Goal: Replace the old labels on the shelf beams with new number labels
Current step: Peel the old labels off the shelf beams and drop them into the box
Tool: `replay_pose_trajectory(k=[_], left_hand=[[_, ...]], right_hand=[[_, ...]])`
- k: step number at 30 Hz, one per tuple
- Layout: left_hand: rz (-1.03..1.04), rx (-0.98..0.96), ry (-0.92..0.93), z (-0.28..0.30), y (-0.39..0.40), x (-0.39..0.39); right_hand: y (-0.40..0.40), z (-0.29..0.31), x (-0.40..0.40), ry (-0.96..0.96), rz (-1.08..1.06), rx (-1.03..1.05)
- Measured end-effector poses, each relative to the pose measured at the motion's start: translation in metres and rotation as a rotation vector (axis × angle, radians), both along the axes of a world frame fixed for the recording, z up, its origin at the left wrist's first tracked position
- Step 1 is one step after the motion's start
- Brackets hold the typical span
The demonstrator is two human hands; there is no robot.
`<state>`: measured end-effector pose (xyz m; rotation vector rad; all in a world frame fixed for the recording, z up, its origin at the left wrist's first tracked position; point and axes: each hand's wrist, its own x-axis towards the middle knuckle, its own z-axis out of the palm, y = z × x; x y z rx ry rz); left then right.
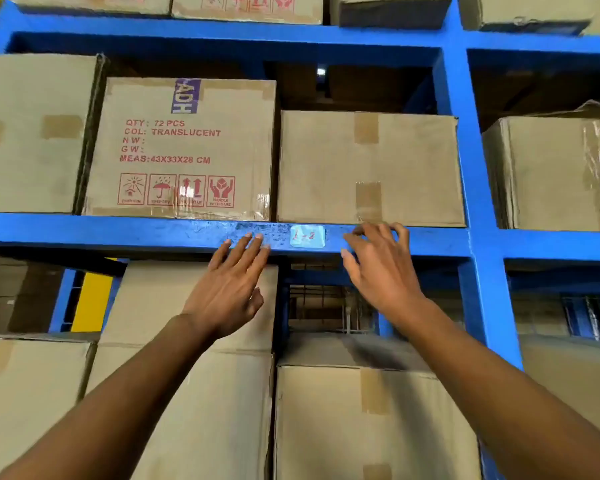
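A pale blue label (307, 236) with red handwritten figures is stuck on the front of a blue shelf beam (118, 232). Left of the label the beam's paint is scuffed and grey. My left hand (231, 289) reaches up with straight fingers, its fingertips touching the scuffed patch just left of the label. My right hand (381, 268) is raised just right of the label, fingers loosely curled against the beam's upper edge, holding nothing that I can see.
Cardboard boxes fill the shelves: a printed box (181, 147) and a plain box (368, 168) stand on the beam, more boxes (361, 420) below. A blue upright post (475, 202) rises to the right. A yellow panel (92, 301) shows lower left.
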<state>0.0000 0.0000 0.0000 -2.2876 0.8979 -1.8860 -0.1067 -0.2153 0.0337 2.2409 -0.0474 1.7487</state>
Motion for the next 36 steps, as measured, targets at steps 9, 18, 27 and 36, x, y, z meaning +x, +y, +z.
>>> replay_pose_trajectory(k=[9,18,27,36], left_hand=[[-0.072,0.068,-0.059,0.021,0.028,0.073],[-0.168,0.030,-0.132,0.021,0.023,0.093],[-0.237,-0.017,-0.144,0.018,0.019,0.093],[-0.231,-0.031,-0.107,0.018,0.019,0.087]], right_hand=[[0.039,0.011,0.060,-0.146,-0.166,0.233],[0.052,0.004,0.088,-0.285,-0.121,0.323],[0.063,0.014,0.093,-0.429,0.131,0.490],[0.073,0.013,0.082,-0.387,0.368,0.525]])
